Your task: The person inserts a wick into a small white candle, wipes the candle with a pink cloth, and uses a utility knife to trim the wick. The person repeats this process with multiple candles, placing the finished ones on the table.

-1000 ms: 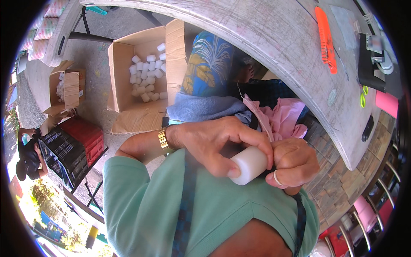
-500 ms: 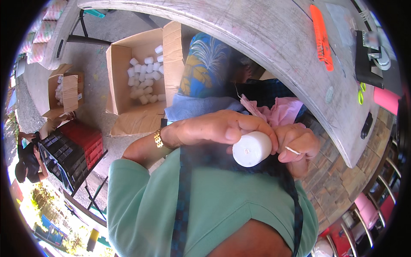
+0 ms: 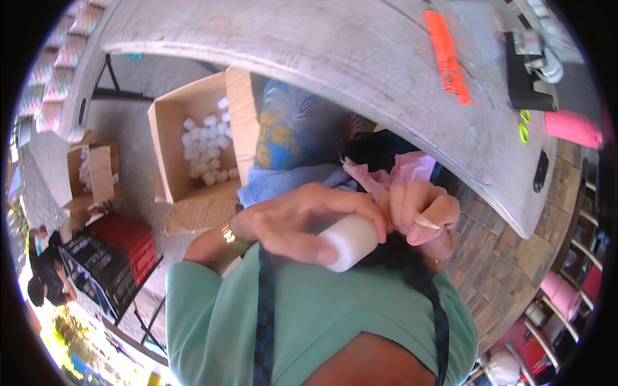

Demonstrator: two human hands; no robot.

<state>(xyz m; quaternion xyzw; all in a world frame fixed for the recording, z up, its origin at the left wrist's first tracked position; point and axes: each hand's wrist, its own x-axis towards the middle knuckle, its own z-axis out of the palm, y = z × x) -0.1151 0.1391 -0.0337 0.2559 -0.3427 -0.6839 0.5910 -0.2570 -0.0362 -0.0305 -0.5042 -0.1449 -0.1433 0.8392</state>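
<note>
My left hand (image 3: 299, 222) is closed round a short white pillar candle (image 3: 353, 241), thumb on its near end and fingers over its far side. The candle lies tilted in front of my chest. Close against it on the right, my right hand (image 3: 421, 215) is curled, with a thin white wick (image 3: 427, 222) pinched between thumb and fingers. The two hands nearly touch. Beyond them, a pink cloth (image 3: 386, 175) and a blue-grey towel (image 3: 290, 181) rest over my lap.
An open cardboard box (image 3: 199, 186) with many white candles stands on the left, a smaller box (image 3: 100, 174) beyond it. The table (image 3: 270, 38) holds an orange cutter (image 3: 446, 58), green-handled scissors (image 3: 523, 127) and a black stand (image 3: 524, 77). Crates (image 3: 106, 260) and another person (image 3: 48, 267) are far left.
My left hand has turned the candle from its end facing up to lying on its side. Both hands have shifted slightly left and down in view; the wick stays pinched in the right.
</note>
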